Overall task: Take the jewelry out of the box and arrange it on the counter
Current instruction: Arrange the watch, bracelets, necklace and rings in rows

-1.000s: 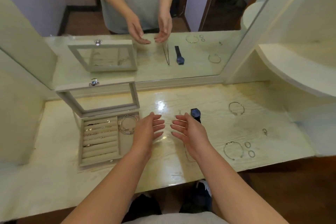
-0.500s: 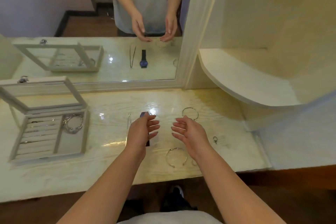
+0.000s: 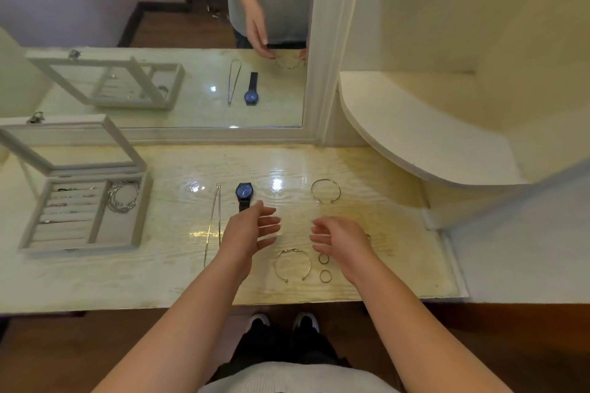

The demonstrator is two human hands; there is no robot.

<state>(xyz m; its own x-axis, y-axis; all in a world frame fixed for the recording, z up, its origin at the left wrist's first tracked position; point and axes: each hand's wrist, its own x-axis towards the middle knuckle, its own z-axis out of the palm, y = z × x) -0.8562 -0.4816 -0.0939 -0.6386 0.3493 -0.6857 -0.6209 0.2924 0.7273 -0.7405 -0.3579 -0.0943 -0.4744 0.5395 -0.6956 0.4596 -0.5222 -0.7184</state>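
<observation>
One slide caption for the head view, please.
Left hand and right hand hover open over the counter; bangles lie in the box.

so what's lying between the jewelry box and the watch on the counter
Only a thin necklace, laid out lengthwise just left of the watch. From it to the jewelry box the counter is bare, as the head view shows.

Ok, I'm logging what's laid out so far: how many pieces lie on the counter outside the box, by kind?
Thin silver chain necklace: 1
Blue-faced wristwatch with black strap: 1
Silver open cuff bangles: 2
Small silver rings: 2
Small unclear piece half hidden by the right hand: 1
Total: 7
</observation>
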